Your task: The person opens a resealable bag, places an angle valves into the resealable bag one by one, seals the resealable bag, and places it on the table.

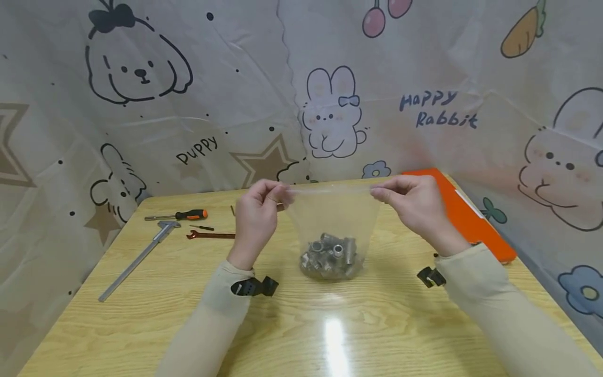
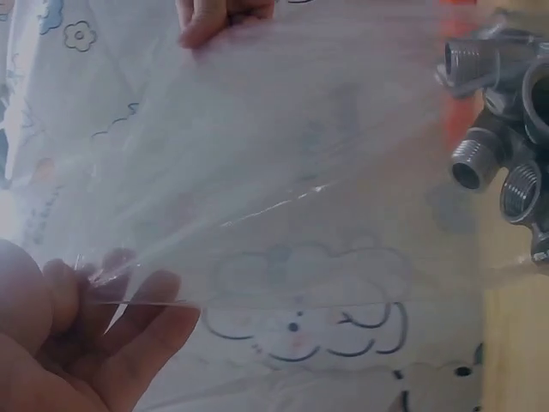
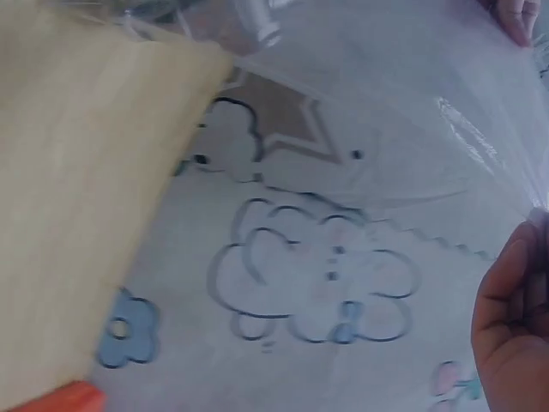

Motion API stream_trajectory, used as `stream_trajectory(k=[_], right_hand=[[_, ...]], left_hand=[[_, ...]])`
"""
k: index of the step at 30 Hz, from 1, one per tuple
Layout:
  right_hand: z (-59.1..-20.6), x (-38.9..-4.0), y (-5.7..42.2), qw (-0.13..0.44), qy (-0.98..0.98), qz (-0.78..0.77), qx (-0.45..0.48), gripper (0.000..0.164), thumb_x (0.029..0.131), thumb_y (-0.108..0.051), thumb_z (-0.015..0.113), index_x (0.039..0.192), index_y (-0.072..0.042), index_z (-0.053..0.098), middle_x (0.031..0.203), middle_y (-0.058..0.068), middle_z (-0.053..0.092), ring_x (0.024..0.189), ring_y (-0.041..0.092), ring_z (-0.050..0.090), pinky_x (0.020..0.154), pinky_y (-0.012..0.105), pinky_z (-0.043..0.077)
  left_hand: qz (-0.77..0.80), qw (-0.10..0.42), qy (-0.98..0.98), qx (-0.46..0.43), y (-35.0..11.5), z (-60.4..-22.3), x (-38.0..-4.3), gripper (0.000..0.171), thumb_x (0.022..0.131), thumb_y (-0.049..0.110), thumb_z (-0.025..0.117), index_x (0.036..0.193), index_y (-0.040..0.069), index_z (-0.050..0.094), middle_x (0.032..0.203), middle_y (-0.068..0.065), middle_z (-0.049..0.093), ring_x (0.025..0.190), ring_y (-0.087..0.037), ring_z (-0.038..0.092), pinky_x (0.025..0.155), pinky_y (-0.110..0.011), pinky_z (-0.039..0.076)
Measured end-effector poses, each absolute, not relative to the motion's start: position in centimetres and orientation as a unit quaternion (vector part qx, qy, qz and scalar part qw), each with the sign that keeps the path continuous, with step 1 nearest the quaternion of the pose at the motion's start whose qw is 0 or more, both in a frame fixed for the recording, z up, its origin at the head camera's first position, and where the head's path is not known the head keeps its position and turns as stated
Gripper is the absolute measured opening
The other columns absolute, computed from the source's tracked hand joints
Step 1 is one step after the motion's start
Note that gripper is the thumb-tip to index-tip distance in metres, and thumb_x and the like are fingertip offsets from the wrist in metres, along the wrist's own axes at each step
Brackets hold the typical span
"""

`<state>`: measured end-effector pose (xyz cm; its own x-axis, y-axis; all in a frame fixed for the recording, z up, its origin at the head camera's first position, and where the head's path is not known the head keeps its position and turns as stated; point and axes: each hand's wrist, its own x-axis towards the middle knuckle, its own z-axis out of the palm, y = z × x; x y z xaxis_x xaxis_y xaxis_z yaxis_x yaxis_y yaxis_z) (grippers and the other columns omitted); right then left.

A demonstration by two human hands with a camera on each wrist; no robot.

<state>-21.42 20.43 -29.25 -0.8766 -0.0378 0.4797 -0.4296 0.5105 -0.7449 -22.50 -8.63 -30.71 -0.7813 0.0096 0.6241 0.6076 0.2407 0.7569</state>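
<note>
A clear plastic bag (image 1: 335, 214) is stretched between both hands, its top edge pulled nearly straight. My left hand (image 1: 258, 217) pinches the upper left corner between thumb and fingers. At the opposite corner, my right hand (image 1: 418, 209) pinches the plastic the same way. Grey threaded metal pipe fittings (image 1: 330, 256) lie heaped in the bottom of the bag, low over the table or touching it; I cannot tell which. The left wrist view shows the threaded ends of several fittings (image 2: 489, 154) close up. In the right wrist view, the right hand (image 3: 515, 326) holds the gathered plastic.
On the table's left lie a caliper (image 1: 136, 262), a screwdriver (image 1: 176, 215) with an orange and black handle, a small dark tool (image 1: 201, 227) and a reddish wrench (image 1: 212, 235), partly behind the left hand. An orange case (image 1: 464, 214) stands behind the right arm. A printed cloth (image 1: 264, 68) hangs behind.
</note>
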Motion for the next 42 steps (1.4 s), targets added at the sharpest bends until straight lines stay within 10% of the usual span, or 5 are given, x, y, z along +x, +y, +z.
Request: stream_trajectory(k=[7,25,42], right_hand=[[-26.5,-18.9,19.3,0.243,-0.837,0.461,0.167,0.014,0.08,-0.019,0.084,0.093,-0.013,0.081,0.086,0.0,0.075,0.069,0.012,0.065,0.056,0.019,0.048],[-30.4,-18.6,20.5,0.14,-0.857,0.48,0.126,0.021,0.087,-0.033,0.077,0.098,-0.015,0.08,0.095,0.0,0.074,0.074,0.021,0.063,0.057,0.024,0.049],[-30.8,-18.7,20.4,0.204,-0.875,0.415,0.142,0.014,0.089,-0.025,0.076,0.092,-0.012,0.078,0.089,-0.001,0.074,0.074,0.013,0.061,0.058,0.019,0.047]], left_hand=[[-0.576,0.307,-0.716,-0.249,-9.6,-29.5,-21.2,0.016,0.097,0.009,0.058,0.096,-0.006,0.064,0.085,-0.014,0.071,0.072,-0.023,0.07,0.066,-0.032,0.06],[-0.576,0.117,-0.775,-0.233,-11.7,-32.4,-21.6,0.016,0.095,0.014,0.067,0.103,0.001,0.071,0.092,-0.009,0.073,0.079,-0.021,0.069,0.072,-0.033,0.06],[-0.514,0.157,-0.797,-0.276,-11.8,-32.4,-21.4,0.006,0.092,0.011,0.069,0.093,0.006,0.072,0.085,-0.001,0.071,0.075,-0.014,0.067,0.068,-0.029,0.059]])
